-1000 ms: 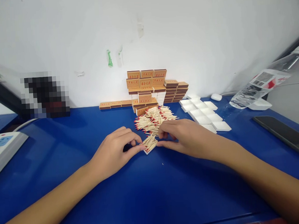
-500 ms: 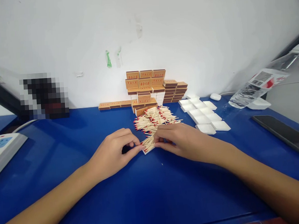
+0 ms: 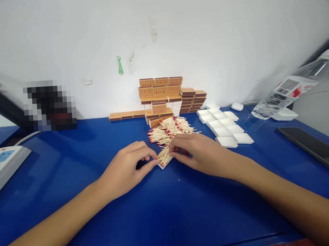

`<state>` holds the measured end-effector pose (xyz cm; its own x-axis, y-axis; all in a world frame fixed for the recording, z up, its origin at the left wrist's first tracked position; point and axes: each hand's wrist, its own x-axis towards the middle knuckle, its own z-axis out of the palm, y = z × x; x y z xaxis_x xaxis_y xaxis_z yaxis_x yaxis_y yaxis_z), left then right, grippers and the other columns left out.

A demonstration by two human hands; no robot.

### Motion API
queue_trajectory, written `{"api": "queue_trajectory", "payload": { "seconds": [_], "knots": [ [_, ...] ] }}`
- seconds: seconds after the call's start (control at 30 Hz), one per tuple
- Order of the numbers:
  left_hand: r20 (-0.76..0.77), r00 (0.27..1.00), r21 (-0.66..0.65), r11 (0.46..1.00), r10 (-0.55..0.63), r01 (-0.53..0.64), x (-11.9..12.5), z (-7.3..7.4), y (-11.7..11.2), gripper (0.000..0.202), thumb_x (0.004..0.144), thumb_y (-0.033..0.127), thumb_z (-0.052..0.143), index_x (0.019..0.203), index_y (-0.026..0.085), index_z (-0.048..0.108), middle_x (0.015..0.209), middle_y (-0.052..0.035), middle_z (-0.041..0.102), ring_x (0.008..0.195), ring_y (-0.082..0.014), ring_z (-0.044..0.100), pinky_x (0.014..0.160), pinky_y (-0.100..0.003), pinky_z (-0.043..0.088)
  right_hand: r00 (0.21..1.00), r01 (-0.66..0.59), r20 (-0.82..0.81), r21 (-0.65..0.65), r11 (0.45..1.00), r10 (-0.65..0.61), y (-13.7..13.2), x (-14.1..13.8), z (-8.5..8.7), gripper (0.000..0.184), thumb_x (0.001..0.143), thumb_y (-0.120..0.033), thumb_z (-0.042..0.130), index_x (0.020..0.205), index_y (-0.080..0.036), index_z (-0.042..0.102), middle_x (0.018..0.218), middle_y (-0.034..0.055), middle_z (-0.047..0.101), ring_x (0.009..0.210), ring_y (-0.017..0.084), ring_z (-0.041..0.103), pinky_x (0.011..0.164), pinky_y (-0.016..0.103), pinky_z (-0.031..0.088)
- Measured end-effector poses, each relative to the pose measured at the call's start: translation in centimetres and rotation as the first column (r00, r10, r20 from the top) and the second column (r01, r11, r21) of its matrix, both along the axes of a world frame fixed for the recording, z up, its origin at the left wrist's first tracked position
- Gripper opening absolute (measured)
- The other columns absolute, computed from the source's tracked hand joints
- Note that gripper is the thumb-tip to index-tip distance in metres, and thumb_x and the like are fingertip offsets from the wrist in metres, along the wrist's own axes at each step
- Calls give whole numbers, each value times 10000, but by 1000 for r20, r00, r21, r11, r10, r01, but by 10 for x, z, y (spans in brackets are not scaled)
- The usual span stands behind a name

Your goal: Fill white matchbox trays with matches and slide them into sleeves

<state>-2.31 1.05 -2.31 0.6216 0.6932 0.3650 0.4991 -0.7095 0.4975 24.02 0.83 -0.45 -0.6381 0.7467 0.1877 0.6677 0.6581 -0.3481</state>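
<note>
A small white matchbox tray (image 3: 163, 167) filled with red-tipped matches (image 3: 164, 155) lies tilted toward me on the blue table. At its left edge, my left hand (image 3: 132, 163) has thumb and index fingertip pinched on the tray's corner. My right hand (image 3: 195, 150) is closed at the opposite side, its fingertips on the matches at the tray's right edge; the exact contact is hidden behind the fingers. Directly behind the tray spreads a loose pile of matches (image 3: 167, 130), partly covered by the right hand.
Stacked matchboxes (image 3: 159, 91) stand against the wall, with a low row of matchboxes (image 3: 127, 115) to their left. White empty trays (image 3: 223, 127) lie right of the pile. Further right are a plastic bottle (image 3: 284, 93) and a phone (image 3: 313, 147); a power strip (image 3: 5, 162) sits left.
The right fingertips have lifted slightly at the tray's right edge, and more of the matches show. My left hand stays at the left corner, nearly unmoved.
</note>
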Motion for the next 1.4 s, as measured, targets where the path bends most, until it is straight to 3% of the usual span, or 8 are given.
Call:
{"api": "queue_trajectory", "payload": {
  "seconds": [0.17,0.37,0.6,0.77,1.17,1.4],
  "knots": [
    [-13,998,37,998,59,-59,-2,-1,1,114,1015,307,682,968,206,706,854,5,628,824,-156,584,759,-304,466,999,-18,-28,-47,999,17,-2,-3,4,101,1017,-179,598,960,-187,681,954,45,728,822,175,631,737,303,442],
    [-30,994,11,995,104,-104,-2,1,0,125,996,306,680,922,206,684,875,-1,652,841,-167,611,773,-313,479,989,16,-139,-244,970,-51,-6,-6,13,126,1006,-255,658,928,-196,737,783,-14,735,679,126,638,643,260,451],
    [-80,993,44,996,86,-82,-1,3,-1,204,971,403,725,1061,228,674,964,-11,661,920,-198,622,824,-351,502,994,30,-100,-60,998,-35,-5,-8,2,73,953,-243,721,914,-186,697,805,-1,668,717,142,579,657,280,399],
    [-83,995,88,995,46,-38,-2,1,0,135,1004,345,695,1063,224,674,1067,-31,691,998,-212,637,887,-372,517,995,27,-99,-12,1000,-28,-4,-7,-3,61,992,-220,666,944,-189,688,922,30,673,770,151,588,710,288,417],
    [-33,999,59,998,-15,17,-2,0,-1,68,1012,261,681,1067,231,707,1104,-35,699,1051,-204,649,943,-365,529,977,202,-76,-8,979,-202,-3,-3,2,77,990,-249,641,953,-203,690,903,43,730,759,176,630,684,300,418],
    [-13,1000,20,999,-27,27,-1,0,0,61,1008,251,686,1059,235,716,1105,-27,701,1057,-195,651,955,-358,529,985,150,-77,-44,988,-153,-4,-3,4,81,963,-181,640,909,-205,697,858,16,724,768,167,631,703,297,419]
  ]
}}
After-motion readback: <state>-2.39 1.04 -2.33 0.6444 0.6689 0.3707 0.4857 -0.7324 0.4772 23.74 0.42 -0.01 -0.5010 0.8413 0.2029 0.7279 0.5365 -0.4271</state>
